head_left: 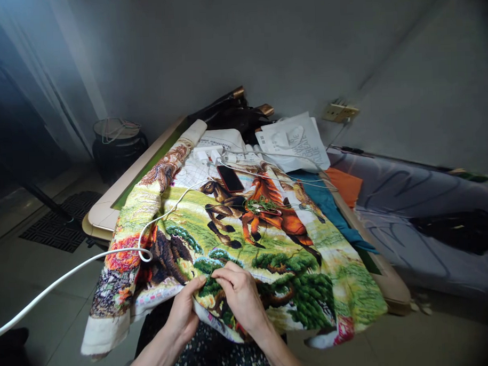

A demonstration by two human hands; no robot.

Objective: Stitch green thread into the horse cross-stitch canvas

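Observation:
A large cross-stitch cloth [230, 258] with running horses and green trees is spread over the table and hangs over its near edge. My left hand [183, 310] grips that near edge, thumb on top and fingers underneath. Just beside it, my right hand [240, 295] is closed in a pinch over the stitched green tree. Whatever lies between its fingertips is too small to make out. Farther up the cloth lie a tangle of green thread [263, 205] and a dark phone [230, 179]. The cloth's left side is rolled up [144, 208].
A white cable [90, 258] loops across the rolled side. Toward the back are a white power strip [207, 150] with plugs and white printed bags [293, 144]. Teal fabric [329, 212] and an orange piece [345, 186] lie right. A stool [116, 136] stands left of the table [103, 212].

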